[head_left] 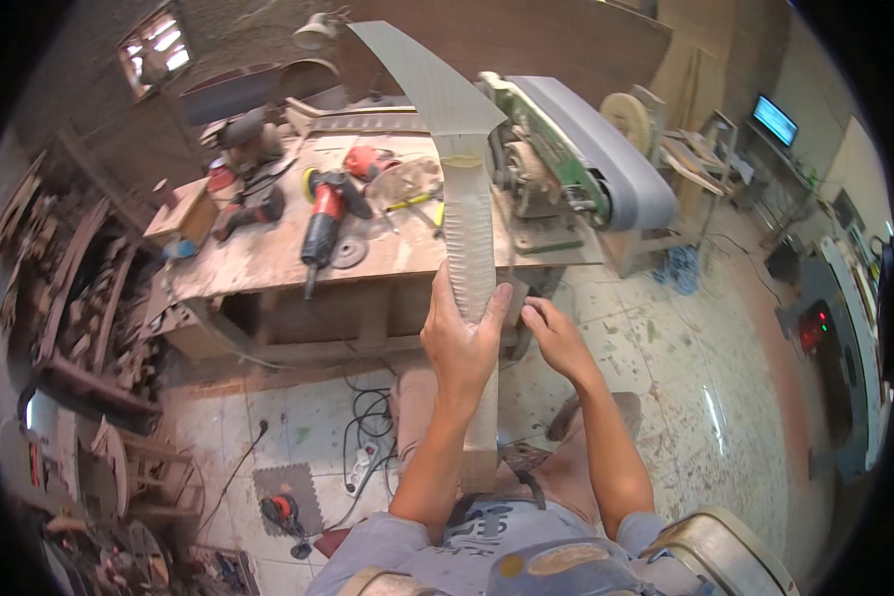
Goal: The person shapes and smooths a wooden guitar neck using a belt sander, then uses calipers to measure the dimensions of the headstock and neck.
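A long pale carved wooden piece (470,233) stands nearly upright in front of me. Its top flares into a smooth, curved, blade-like point, its shaft is ridged, and its lower end rests near my lap. My left hand (459,343) is wrapped round the ridged shaft, thumb on the right side. Just right of the shaft, my right hand (558,336) is closed, thumb against fingers, at a small grey-brown flat piece (513,300) that looks like sandpaper. Part of that piece is hidden beside the shaft and my left thumb.
A workbench (233,273) ahead carries a red-and-black angle grinder (323,223), other power tools and a green belt sander (576,149). Wood offcuts (65,283) are stacked at left. A power strip (363,467), cables and a red sander (280,510) lie on the tiled floor.
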`<act>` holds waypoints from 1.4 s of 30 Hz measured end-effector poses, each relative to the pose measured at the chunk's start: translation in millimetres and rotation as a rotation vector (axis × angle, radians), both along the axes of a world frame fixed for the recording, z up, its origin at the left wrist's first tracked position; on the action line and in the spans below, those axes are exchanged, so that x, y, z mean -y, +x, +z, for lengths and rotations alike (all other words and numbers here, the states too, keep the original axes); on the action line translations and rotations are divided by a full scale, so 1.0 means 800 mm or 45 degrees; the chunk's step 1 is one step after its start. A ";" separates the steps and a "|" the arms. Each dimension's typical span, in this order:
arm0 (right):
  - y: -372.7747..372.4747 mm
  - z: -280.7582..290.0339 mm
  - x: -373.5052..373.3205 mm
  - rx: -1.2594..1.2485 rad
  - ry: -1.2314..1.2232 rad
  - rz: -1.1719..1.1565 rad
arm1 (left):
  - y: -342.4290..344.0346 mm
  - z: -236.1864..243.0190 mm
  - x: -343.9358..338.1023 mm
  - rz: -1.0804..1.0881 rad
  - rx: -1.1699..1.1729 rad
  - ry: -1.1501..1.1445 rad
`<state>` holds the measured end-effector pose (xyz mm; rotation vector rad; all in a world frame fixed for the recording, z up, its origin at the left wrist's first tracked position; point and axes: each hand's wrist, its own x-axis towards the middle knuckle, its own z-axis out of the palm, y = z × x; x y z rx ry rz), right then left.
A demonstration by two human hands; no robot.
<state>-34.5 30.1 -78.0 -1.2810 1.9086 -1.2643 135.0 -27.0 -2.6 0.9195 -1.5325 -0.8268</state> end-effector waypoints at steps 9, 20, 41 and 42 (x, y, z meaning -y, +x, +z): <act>0.031 -0.063 0.165 0.311 0.232 0.071 | 0.059 -0.002 0.026 0.448 0.328 -0.214; 0.012 -0.051 0.156 0.664 0.182 -0.247 | 0.073 0.001 0.025 0.500 0.413 -0.253; 0.011 0.052 0.034 0.408 -0.398 -0.053 | 0.104 0.014 0.021 0.075 0.133 -0.053; 0.012 0.060 0.031 0.439 -0.379 -0.053 | 0.105 0.020 0.018 0.051 0.116 -0.024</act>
